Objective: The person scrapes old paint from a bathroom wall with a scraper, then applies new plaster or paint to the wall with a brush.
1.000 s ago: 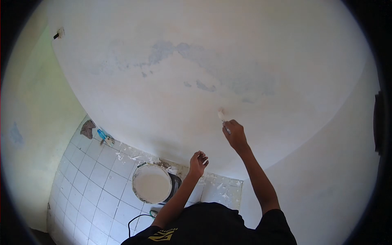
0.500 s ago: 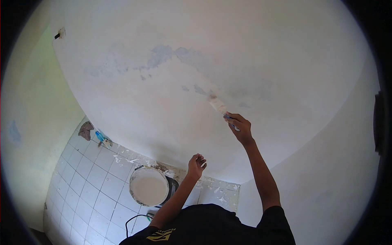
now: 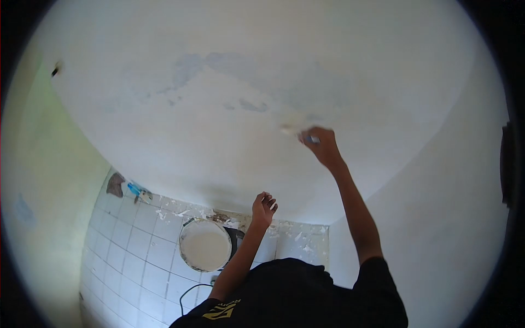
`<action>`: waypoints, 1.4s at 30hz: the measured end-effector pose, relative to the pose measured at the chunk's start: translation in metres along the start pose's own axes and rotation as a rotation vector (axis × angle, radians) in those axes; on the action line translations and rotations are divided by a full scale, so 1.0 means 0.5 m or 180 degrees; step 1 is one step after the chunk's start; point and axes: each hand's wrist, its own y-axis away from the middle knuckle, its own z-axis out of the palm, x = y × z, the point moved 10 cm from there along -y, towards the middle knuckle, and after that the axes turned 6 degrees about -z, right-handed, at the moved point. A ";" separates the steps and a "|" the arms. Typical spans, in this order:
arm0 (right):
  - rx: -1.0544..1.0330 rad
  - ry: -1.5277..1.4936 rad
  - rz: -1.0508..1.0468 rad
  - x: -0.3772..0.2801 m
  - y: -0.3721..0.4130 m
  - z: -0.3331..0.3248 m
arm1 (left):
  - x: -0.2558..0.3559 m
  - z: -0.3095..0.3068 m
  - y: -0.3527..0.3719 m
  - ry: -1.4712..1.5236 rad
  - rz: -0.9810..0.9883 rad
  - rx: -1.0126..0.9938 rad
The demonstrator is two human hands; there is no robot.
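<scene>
My right hand (image 3: 324, 146) is closed around the blue handle of a paintbrush (image 3: 290, 130). Its pale, paint-coated head is blurred and points left against the off-white wall (image 3: 235, 147). Grey-blue patches (image 3: 252, 105) show on the wall above and left of the brush. Lower down, my left hand (image 3: 264, 209) hangs in front of the wall with fingers loosely bent and apart, holding nothing. Left of and below that hand, a dark bucket (image 3: 234, 239) on the floor holds creamy off-white paint (image 3: 205, 247).
White debris (image 3: 179, 212) lies along the foot of the wall on the tiled floor (image 3: 134, 268). A brown rag (image 3: 115, 185) and a blue-handled tool (image 3: 134, 189) lie in the left corner. A dark cable (image 3: 185, 295) curves beside the bucket. Side walls rise left and right.
The brush has swung from slanting up-left to nearly level, and my right hand has risen slightly. The view has shifted, so the wall patches appear further left. My left hand stays empty.
</scene>
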 end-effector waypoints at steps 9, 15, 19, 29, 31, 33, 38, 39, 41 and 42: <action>0.0347 0.1016 -0.1319 -0.206 -0.049 -0.036 | -0.015 0.022 0.013 -0.0089 0.0070 -0.0184; -0.0399 0.1536 -0.1300 -0.101 0.077 0.161 | -0.025 -0.009 0.015 -0.0063 0.0011 -0.0014; -0.1238 0.1231 -0.0891 -0.074 0.093 0.230 | -0.034 0.009 0.027 -0.0158 -0.0016 0.0005; 0.0619 0.0670 -0.1019 -0.191 -0.063 -0.020 | -0.035 0.004 0.050 -0.0143 -0.0115 -0.0193; 0.1495 0.0028 -0.0752 -0.189 -0.019 -0.067 | -0.017 0.012 0.058 -0.0138 -0.0044 -0.0276; 0.1880 -0.0487 -0.0495 -0.185 0.018 -0.078 | 0.001 0.023 0.076 -0.0380 0.0056 -0.0234; 0.2889 -0.4429 0.1610 -0.049 0.145 0.033 | 0.025 0.090 0.115 -0.0691 0.0266 -0.0380; 0.2889 -0.4439 0.1609 -0.044 0.158 0.042 | 0.023 0.110 0.118 -0.0722 0.0293 -0.0527; 0.3136 -0.5133 0.2002 -0.025 0.189 0.086 | 0.019 0.140 0.121 -0.0759 0.0317 -0.0669; 0.3141 -0.5056 0.1987 -0.024 0.198 0.088 | 0.014 0.152 0.126 -0.0807 0.0301 -0.0712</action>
